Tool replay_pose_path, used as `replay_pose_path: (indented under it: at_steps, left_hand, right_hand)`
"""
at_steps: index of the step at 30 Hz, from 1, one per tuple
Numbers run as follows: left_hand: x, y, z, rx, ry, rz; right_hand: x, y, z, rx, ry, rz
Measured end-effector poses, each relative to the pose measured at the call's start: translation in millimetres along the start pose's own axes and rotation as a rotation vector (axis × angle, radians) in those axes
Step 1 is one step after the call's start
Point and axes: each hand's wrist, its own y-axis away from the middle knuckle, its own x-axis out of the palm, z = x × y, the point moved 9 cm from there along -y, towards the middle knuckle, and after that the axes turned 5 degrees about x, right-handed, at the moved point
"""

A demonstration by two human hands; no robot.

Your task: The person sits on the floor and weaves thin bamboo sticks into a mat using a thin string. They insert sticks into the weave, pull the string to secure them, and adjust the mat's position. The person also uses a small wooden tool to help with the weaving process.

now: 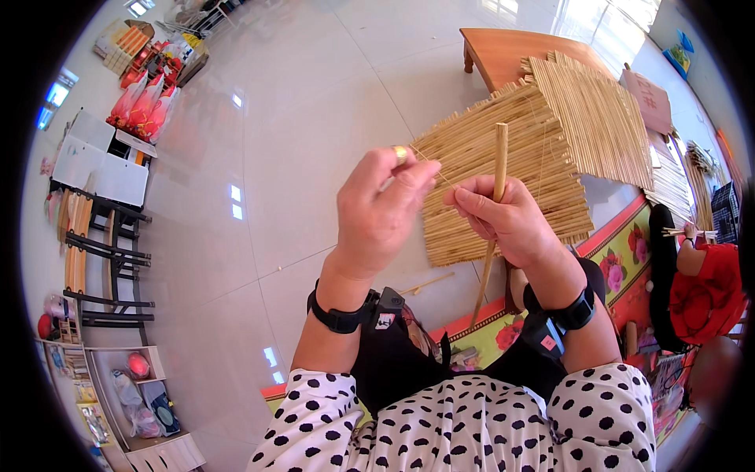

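My right hand is closed around a long, peeled-looking wooden stick, which stands nearly upright with its lower end slanting toward my lap. Thumb and forefinger of that hand are pinched together. Just to its left, my left hand pinches a thin pale thread that seems to run across to the right fingertips. Beyond both hands lies a mat of sticks tied side by side, with thread lines across it. A second stick mat adjoins it at the right, partly over the table.
A brown wooden table stands behind the mats. At right, a person in red sits holding thin sticks, near a pink box and stick bundles. A flowered mat lies below. Folded black-framed furniture and shelves line the left.
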Motion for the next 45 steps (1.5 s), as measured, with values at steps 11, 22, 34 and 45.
replay_pose_path:
  at_steps: [11,22,34,45]
  left_hand:
    - [19,-1,-4,0.029,-0.021,0.15]
    - [15,3,12,-0.272,0.439,0.111]
    - [23,32,50,-0.788,1.304,-0.41]
    - [-11,37,75,-0.797,1.066,-0.419]
  right_hand:
    - [-5,6,4,0.035,0.03,0.003]
    - [-6,11,28,-0.183,0.238,-0.119]
    - [13,0,14,-0.239,0.303,-0.048]
    - [26,-35,0,-0.16,-0.046,-0.161]
